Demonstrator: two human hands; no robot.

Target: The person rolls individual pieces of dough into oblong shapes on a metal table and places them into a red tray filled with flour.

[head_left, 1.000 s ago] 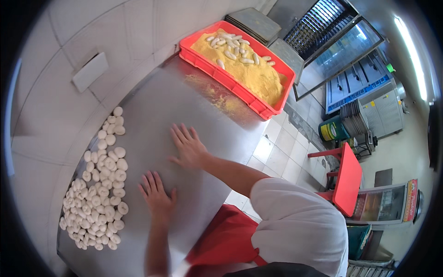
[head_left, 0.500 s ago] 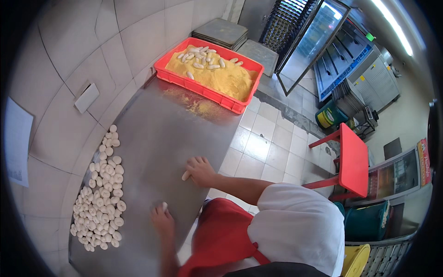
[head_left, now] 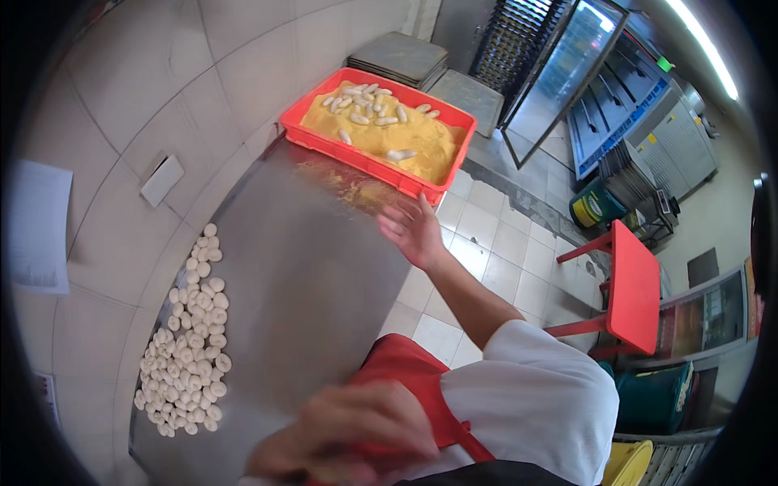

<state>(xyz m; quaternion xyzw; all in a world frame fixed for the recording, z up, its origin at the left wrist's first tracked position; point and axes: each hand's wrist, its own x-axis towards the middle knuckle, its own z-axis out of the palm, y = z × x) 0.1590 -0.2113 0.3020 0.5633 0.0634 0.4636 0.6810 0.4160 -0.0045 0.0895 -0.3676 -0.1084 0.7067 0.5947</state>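
My right hand is open and empty, fingers stretched out, just short of the near side of a red tray. Yellow crumbs fill the tray, and several white dough rolls lie on them. Closest to my right hand is a dough roll on the crumbs. My left hand is raised in front of the red apron, smeared by motion; its fingers cannot be made out. Along the wall at the left of the metal table lies a heap of round white dough pieces.
The metal table has scattered crumbs near the tray. Stacked baking sheets stand behind the tray. A tiled wall borders the table on the left. To the right stand a red table and green buckets.
My right hand has moved forward from the tabletop to the tray and opened; the dough roll beneath it is gone. A roll now lies nearer the tray's front. My left hand has lifted toward me.
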